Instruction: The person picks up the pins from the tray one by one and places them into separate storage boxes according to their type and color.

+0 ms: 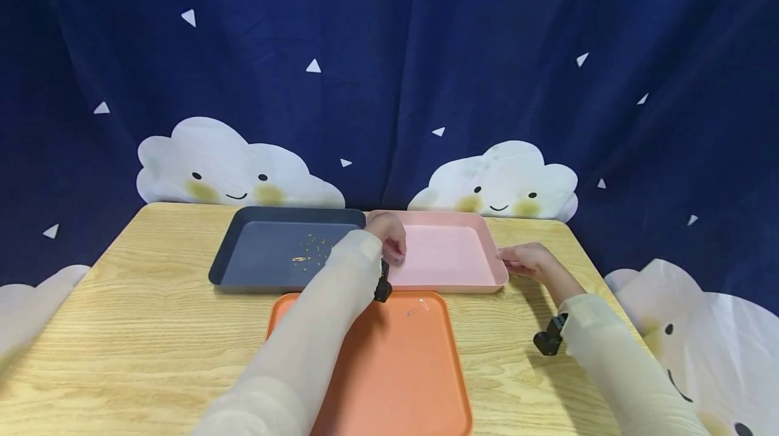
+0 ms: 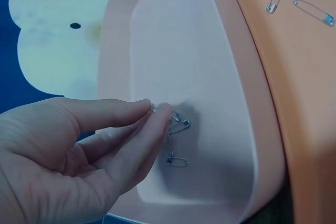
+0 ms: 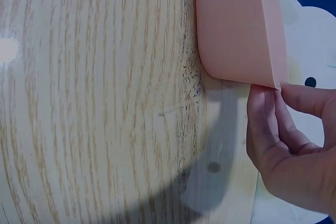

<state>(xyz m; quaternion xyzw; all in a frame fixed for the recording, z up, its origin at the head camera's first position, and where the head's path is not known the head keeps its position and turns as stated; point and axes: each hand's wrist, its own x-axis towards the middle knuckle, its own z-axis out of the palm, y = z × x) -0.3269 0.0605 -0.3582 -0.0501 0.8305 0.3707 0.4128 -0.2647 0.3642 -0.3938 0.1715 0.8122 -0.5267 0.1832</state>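
We see a wooden table (image 1: 122, 328) in front of a dark blue curtain (image 1: 389, 51) printed with smiling clouds. Three trays sit on it: an orange tray (image 1: 389, 382) at the near edge in the middle, a dark blue tray (image 1: 268, 253) toward the far edge on the left, and a pink tray (image 1: 450, 257) just beside it on the right, their rims touching or nearly so.

Our left hand (image 1: 388, 233) reaches over the left end of the pink tray; its fingers (image 2: 152, 121) are drawn together, pinching a small cluster of silver safety pins (image 2: 176, 140) that hangs low over the tray's floor, though we cannot tell whether the pins touch it. Our right hand (image 1: 526, 260) rests at the right rim of the pink tray, its fingertips (image 3: 262, 103) curled under that corner and gripping it lightly.

Two more silver pins (image 1: 420, 306) lie at the far edge of the orange tray. Small gold pins (image 1: 310, 250) are scattered on the blue tray, toward its right end.
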